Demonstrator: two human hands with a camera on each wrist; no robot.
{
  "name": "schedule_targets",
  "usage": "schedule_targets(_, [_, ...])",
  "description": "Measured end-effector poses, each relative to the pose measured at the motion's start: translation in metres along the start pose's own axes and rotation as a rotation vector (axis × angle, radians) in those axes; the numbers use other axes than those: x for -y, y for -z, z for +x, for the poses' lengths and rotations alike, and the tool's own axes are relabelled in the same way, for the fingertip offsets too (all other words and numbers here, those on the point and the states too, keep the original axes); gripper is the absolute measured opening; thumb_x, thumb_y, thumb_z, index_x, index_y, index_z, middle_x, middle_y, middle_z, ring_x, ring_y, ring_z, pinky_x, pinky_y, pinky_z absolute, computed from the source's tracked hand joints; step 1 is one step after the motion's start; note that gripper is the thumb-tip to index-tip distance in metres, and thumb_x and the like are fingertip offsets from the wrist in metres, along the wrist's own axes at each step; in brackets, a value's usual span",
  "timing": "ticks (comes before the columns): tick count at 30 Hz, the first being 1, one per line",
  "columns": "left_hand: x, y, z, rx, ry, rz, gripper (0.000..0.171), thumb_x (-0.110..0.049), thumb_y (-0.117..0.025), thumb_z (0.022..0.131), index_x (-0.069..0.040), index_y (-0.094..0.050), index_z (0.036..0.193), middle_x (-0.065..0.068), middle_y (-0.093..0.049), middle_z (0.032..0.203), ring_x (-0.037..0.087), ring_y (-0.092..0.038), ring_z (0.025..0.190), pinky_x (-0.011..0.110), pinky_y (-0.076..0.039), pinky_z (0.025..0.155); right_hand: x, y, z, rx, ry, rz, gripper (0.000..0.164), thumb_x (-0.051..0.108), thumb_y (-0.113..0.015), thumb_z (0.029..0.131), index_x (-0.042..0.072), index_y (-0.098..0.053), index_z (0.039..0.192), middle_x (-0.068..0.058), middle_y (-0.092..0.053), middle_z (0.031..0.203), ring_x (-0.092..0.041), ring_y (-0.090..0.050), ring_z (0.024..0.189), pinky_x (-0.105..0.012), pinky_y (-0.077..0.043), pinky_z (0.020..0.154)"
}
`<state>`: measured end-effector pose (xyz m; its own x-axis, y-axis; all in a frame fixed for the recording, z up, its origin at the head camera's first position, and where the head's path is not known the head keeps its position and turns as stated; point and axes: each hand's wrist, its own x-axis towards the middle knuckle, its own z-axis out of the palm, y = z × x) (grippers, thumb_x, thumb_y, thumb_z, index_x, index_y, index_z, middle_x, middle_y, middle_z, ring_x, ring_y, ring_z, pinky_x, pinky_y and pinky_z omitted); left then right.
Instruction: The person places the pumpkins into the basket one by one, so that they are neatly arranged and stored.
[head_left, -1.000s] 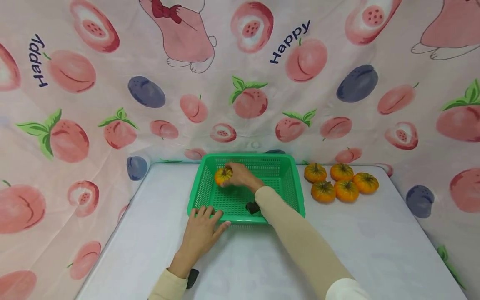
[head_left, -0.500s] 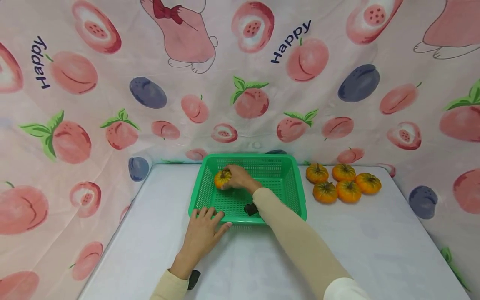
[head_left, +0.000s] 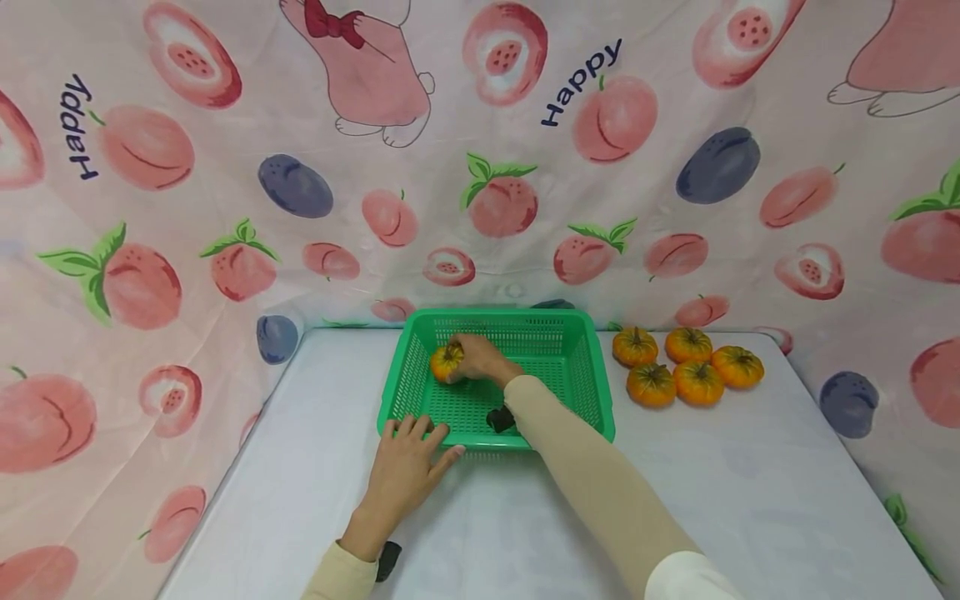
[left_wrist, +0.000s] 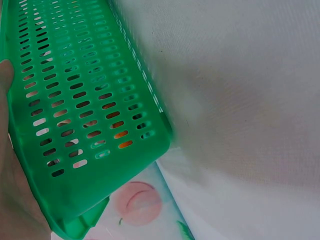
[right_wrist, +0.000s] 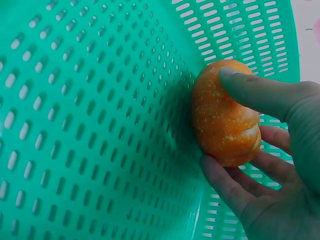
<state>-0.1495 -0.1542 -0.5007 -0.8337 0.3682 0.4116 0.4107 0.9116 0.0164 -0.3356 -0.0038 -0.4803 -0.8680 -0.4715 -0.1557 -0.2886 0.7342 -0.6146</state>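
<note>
Our R hand (head_left: pixel 480 360) grips the pumpkin (right_wrist: pixel 225 120), thumb opp. fingers, a bit lower in the basket's (head_left: pixel 480 444) left part than 1 sec ago, so prob. at/near its floor; L hand (head_left: pixel 405 467) rests, fingers spread, on near rim; five other pumpkins (head_left: pixel 698 385) sit outside.

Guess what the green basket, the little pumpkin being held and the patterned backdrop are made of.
Green basket: almost certainly glossy plastic, with a smooth rim and regular molded slots.
Little pumpkin: speckled, slightly shiny orange skin; real or imitation, I can't tell.
Patterned backdrop: probably printed fabric, fairly matte, given its soft wrinkles.
</note>
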Motion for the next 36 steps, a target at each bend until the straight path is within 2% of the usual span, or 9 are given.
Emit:
schedule_targets(11, [0.001,-0.003,-0.001,-0.03,-0.012,0.017,0.034,-0.052,-0.067,0.088,-0.022,-0.064,0.103,0.002,-0.061,0.097,0.025,-0.055,0.091,0.043,-0.038,0.08,0.0,0.003,-0.001,0.018,-0.009,0.015,0.075,0.023,-0.081,0.082,0.014,-0.044,0.146,-0.012,-0.051,0.143,-0.031,-0.052,0.128,-0.047,-0.045,0.104])
schedule_targets(18, [0.001,-0.001,-0.001,0.004,-0.001,0.008,0.036,-0.055,-0.061,0.092,-0.022,-0.064,0.106,0.002,-0.063,0.1,0.025,-0.056,0.092,0.043,-0.039,0.081,-0.001,0.013,-0.005,0.016,0.033,0.021,0.075,0.022,-0.078,0.085,0.012,-0.04,0.149,-0.013,-0.044,0.151,-0.032,-0.044,0.137,-0.048,-0.04,0.11])
schedule_targets(26, [0.003,0.001,0.002,-0.01,0.005,0.001,0.036,-0.052,-0.065,0.09,-0.022,-0.066,0.11,0.003,-0.064,0.101,0.026,-0.058,0.094,0.045,-0.04,0.082,0.008,0.033,-0.014,-0.033,0.104,0.052,0.072,0.025,-0.073,0.09,0.013,-0.037,0.151,-0.012,-0.039,0.154,-0.032,-0.04,0.141,-0.05,-0.038,0.111])
schedule_targets(31, [0.001,0.001,0.001,-0.013,0.001,0.011,0.036,-0.053,-0.065,0.089,-0.022,-0.065,0.109,0.003,-0.064,0.101,0.026,-0.058,0.093,0.046,-0.041,0.082,0.015,0.041,-0.024,-0.054,0.13,0.031,0.073,0.03,-0.074,0.089,0.016,-0.037,0.151,-0.007,-0.038,0.155,-0.029,-0.04,0.142,-0.048,-0.039,0.111])
schedule_targets(36, [0.001,0.0,-0.002,-0.014,-0.009,0.023,0.036,-0.054,-0.062,0.091,-0.022,-0.065,0.108,0.003,-0.063,0.099,0.026,-0.058,0.093,0.045,-0.041,0.081,0.02,0.045,-0.033,-0.065,0.167,0.039,0.073,0.032,-0.073,0.09,0.015,-0.037,0.151,-0.009,-0.039,0.155,-0.032,-0.044,0.137,-0.048,-0.042,0.108])
